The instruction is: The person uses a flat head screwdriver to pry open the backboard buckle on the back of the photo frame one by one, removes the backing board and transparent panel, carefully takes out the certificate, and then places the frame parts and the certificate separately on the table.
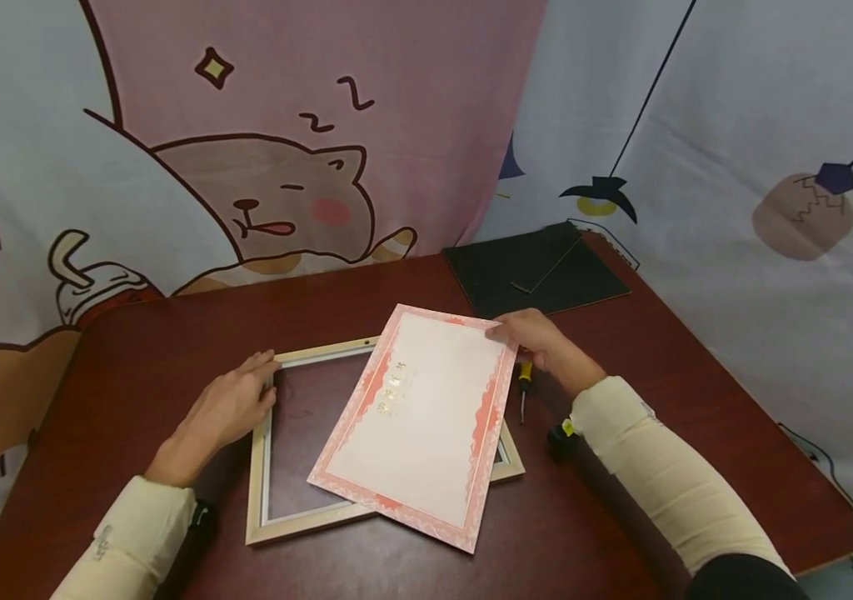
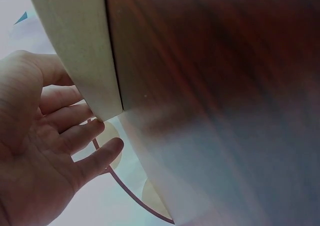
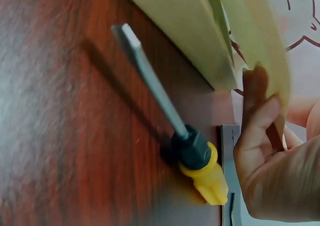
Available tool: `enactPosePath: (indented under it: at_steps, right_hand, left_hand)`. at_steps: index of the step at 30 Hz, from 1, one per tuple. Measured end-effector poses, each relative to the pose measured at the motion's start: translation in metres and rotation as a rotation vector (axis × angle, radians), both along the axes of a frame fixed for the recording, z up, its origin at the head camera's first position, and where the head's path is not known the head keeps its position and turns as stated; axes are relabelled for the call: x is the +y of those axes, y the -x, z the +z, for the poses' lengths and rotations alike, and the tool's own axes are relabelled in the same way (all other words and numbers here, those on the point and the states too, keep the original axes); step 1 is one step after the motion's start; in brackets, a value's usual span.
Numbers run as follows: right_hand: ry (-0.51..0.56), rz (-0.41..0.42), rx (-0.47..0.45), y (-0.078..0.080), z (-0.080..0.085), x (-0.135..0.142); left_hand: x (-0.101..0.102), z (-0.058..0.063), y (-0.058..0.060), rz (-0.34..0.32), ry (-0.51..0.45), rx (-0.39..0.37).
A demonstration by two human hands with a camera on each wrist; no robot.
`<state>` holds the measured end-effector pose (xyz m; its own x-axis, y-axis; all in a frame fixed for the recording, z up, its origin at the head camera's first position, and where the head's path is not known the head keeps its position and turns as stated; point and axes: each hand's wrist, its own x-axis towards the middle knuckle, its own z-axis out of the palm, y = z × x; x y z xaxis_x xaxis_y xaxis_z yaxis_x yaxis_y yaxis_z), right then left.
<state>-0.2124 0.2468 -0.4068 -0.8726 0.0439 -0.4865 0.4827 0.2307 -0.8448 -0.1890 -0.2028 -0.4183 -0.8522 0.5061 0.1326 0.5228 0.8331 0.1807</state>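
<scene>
A certificate sheet [image 1: 426, 417] with a pink-red ornate border and small gold characters lies tilted above a pale wooden picture frame [image 1: 321, 518], covering much of its right half. My right hand [image 1: 539, 337] pinches the sheet's upper right corner; the right wrist view shows the thumb and fingers on either side of its edge. My left hand [image 1: 227, 408] rests at the frame's upper left corner. In the left wrist view, its loosely extended fingers [image 2: 85, 136] touch the frame's outer side [image 2: 80, 51].
A flat-tip screwdriver [image 1: 524, 379] with a yellow and black handle lies right of the frame. Near the right sleeve is a small black object [image 1: 563, 440] with a yellow patch. A dark green board [image 1: 497, 271] lies at the back right of the brown table [image 1: 172, 333].
</scene>
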Motion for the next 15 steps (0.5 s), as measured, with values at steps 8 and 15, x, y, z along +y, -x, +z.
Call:
enactPosePath:
  at_steps: [8, 15]
  right_hand:
    - [0.221, -0.145, 0.016, 0.0045, 0.0046, 0.0041]
    - [0.41, -0.293, 0.037, 0.0033, 0.0048, 0.0039]
  left_hand:
    - [-0.0001, 0.0003, 0.0005, -0.021, 0.006, 0.016]
    - [-0.002, -0.001, 0.0001, -0.02, -0.006, 0.03]
